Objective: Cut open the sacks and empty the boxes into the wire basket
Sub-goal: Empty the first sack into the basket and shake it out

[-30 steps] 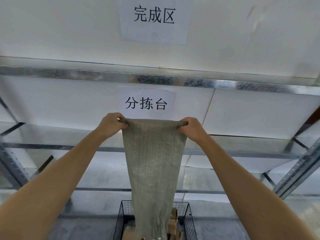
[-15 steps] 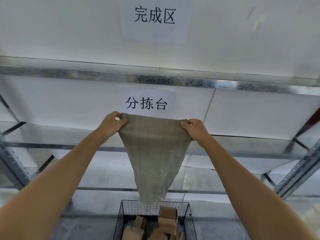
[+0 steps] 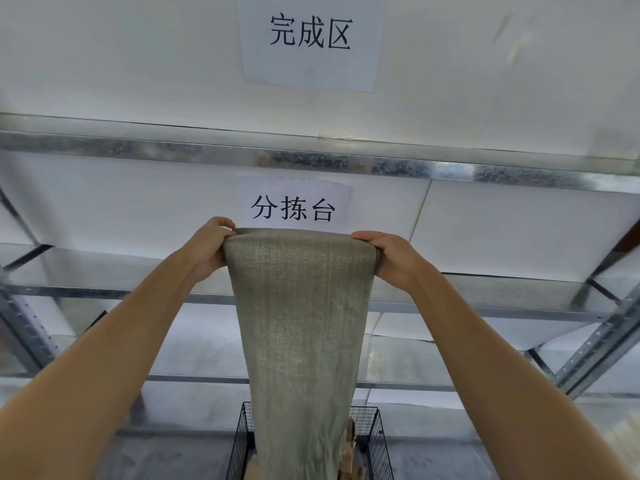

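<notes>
The upper edge of a grey-green woven sack is held taut between 2 raised hands. Its 9 o'clock corner is gripped by the left hand, with fingers curled tightly over the fabric. Its 3 o'clock corner is gripped in the same way by the right hand. The sack is hung straight down, and its lower end is lowered inside the black wire basket at 6 o'clock. Brown cardboard boxes are seen in the basket beside the sack, partly hidden by it. Beyond, a galvanised metal shelf rack is set against a white wall. At 12 o'clock, a paper sign is printed "分拣台", and on a higher sign "完成区" is printed.
</notes>
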Motion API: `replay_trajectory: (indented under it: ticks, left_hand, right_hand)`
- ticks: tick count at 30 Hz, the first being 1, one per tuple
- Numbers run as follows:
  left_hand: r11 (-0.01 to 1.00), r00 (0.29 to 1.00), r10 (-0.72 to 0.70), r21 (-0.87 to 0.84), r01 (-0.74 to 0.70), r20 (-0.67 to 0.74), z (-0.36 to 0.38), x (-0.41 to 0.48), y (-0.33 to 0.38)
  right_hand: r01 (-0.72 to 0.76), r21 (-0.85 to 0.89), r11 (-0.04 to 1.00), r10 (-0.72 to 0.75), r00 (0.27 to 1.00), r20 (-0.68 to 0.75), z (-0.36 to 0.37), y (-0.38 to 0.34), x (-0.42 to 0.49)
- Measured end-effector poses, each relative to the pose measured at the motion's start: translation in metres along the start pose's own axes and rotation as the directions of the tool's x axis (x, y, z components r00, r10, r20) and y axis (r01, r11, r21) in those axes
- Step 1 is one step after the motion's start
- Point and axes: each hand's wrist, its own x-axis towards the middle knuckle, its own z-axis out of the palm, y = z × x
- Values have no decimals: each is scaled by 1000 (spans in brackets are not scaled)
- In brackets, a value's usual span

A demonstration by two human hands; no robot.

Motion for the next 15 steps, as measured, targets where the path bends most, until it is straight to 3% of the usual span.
replay_trajectory:
  ticks: [5, 8, 10, 12, 15]
  left_hand:
    - [1000, 982, 18, 9, -20, 186, -14, -4, 4]
    - [979, 938, -42, 201, -29, 343, -19, -7, 7]
    - [894, 923, -114, 443, -65, 367, -15, -7, 8]
    - [737, 932, -125, 661, -142, 340, -5, -9, 6]
    - [522, 948, -50, 818, -243, 314, 8, -5, -2]
  right_hand:
    - [-36, -28, 999, 40, 989, 145, -5, 1, -1]
    - [-11, -132, 991, 27, 993, 118, -6, 1, 3]
    - [-12, -240, 971, 25, 998, 51, -4, 1, 6]
    - [-4, -403, 915, 22, 999, 41, -1, 0, 8]
    - [58, -703, 709, -13, 998, 69, 6, -1, 5]
